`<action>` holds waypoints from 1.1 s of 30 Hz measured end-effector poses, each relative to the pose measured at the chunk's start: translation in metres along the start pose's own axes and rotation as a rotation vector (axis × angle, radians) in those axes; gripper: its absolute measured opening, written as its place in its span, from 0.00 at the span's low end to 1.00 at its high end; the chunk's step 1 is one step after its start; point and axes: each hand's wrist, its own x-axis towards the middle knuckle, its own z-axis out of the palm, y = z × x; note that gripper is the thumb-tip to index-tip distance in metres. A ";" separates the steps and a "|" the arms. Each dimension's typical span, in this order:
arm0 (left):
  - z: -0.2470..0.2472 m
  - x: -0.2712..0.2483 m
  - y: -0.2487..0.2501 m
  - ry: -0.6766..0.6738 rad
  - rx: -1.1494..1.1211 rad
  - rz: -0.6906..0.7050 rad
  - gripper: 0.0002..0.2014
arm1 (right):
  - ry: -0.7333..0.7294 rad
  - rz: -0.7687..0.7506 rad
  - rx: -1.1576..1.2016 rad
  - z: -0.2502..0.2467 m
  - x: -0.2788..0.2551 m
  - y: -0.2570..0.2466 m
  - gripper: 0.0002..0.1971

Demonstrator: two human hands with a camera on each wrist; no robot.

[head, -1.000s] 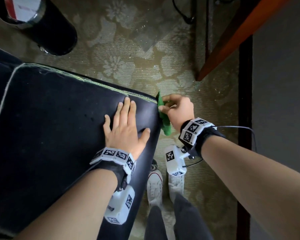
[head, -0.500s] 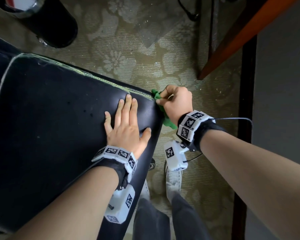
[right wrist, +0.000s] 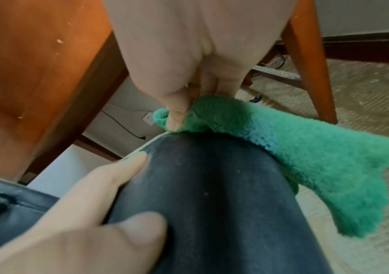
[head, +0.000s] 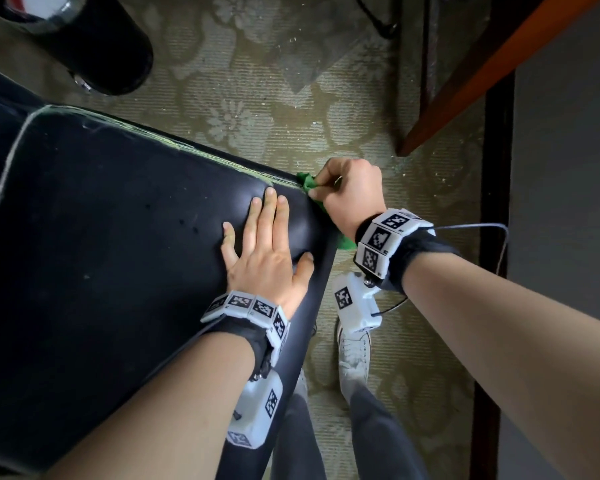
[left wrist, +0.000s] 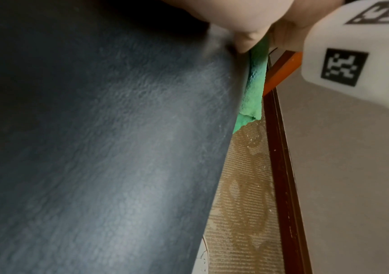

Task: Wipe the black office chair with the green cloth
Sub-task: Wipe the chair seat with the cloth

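Fingers flat, the left hand (head: 264, 252) braces the black office chair (head: 111, 244); just beyond its fingertips the right hand (head: 352, 194) pinches the green cloth (right wrist: 301, 157) against the corner edge. Wiping looks midway, with dusty specks left on the seat.

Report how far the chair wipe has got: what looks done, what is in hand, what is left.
Done: nothing is provably clean; the black office chair shows pale specks on its cushion top. In hand: the right hand pinches the green cloth against the cushion's right side edge near the far corner, while the left hand presses flat on top to steady it. Left: probably the broad top, and any parts out of view.
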 end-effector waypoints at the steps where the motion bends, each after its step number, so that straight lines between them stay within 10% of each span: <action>1: -0.001 0.000 0.000 -0.004 -0.007 -0.002 0.43 | 0.001 0.004 -0.014 -0.001 0.000 0.000 0.04; 24: -0.023 -0.009 -0.009 -0.067 -0.059 0.065 0.41 | 0.020 0.035 -0.205 -0.010 -0.012 0.000 0.07; 33: -0.031 0.006 -0.025 -0.066 -0.078 -0.109 0.44 | 0.112 -0.022 -0.129 -0.013 -0.021 -0.001 0.04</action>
